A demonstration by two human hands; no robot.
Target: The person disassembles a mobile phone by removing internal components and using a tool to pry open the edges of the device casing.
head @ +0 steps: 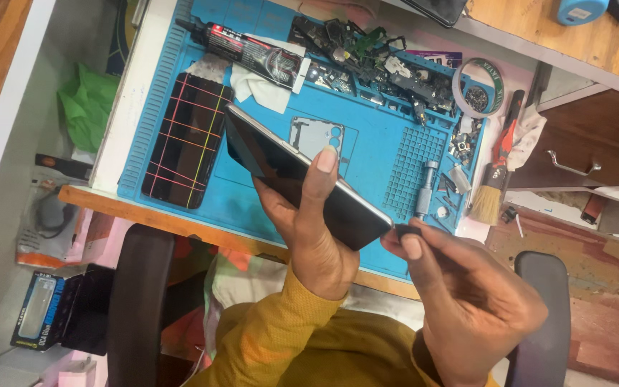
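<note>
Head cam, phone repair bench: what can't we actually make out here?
- Small dark piece at the phone corner: mostly covered by right hand fingertips.
- Phone's far face: turned away, left hand wraps it.
- Parts pile on blue mat: too small to identify.
- Dark device: cut by top edge.

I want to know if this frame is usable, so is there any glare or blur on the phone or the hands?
Head view: the phone is sharp, its dark glass showing soft reflections and a bright line along the top edge, no blown-out glare. The left hand is in focus; the right hand is slightly soft, close to the lens. The mat is evenly lit with weak shadows. The whole picture is tilted.
</note>
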